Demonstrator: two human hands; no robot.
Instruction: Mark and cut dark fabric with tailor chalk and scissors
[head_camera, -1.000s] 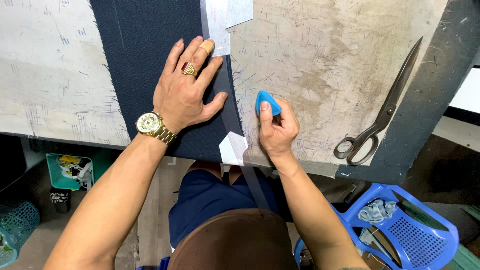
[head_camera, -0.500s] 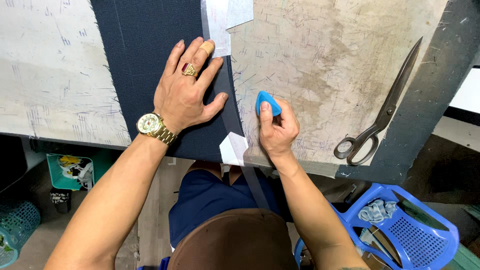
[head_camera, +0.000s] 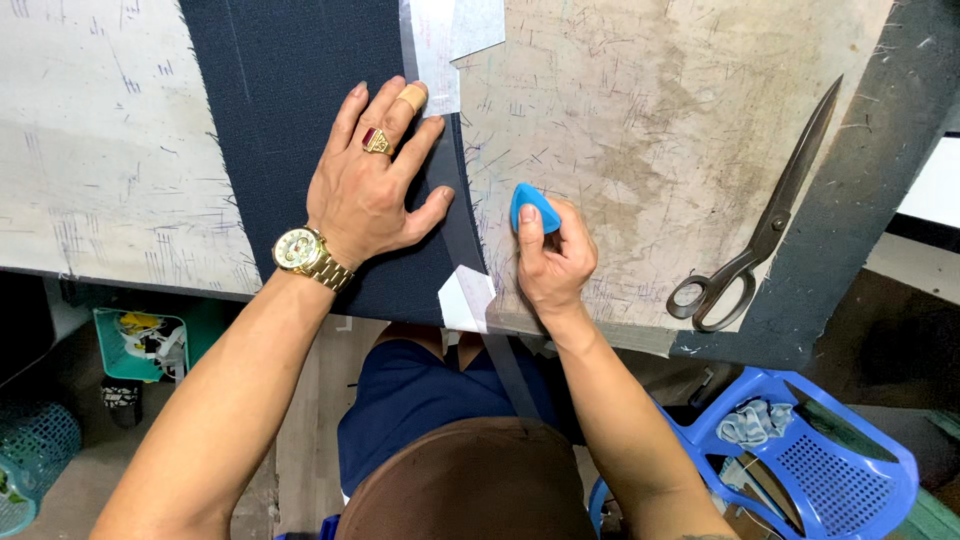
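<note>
— What's under you there?

— The biggest thing is the worktable (head_camera: 680, 130), a worn, pale top scored all over with scratches and pen ticks. To my right it is mostly bare up to the dark strip along its edge; the near edge runs just in front of my body.

— And the cloth?

— A long piece of navy fabric (head_camera: 290, 90), finely woven, lies from the far side down over the near edge. Its right border curves beside a pale paper pattern strip (head_camera: 440, 50) that touches it.

— Your hands?

— My left hand (head_camera: 375, 185) lies flat on the navy fabric, fingers spread, thumb out toward the curved border. There's a gold watch (head_camera: 300, 250) at the wrist, a ring on one finger, a plaster on another. My right hand (head_camera: 552, 262) pinches a blue tailor's chalk (head_camera: 532, 207), a rounded triangle, between thumb and fingers, its tip on the tabletop just right of the fabric's border.

— Anything else?

— Long dark metal scissors (head_camera: 770, 225) lie closed, well apart to the right. A blue plastic stool (head_camera: 860, 460) stands lower down.
</note>
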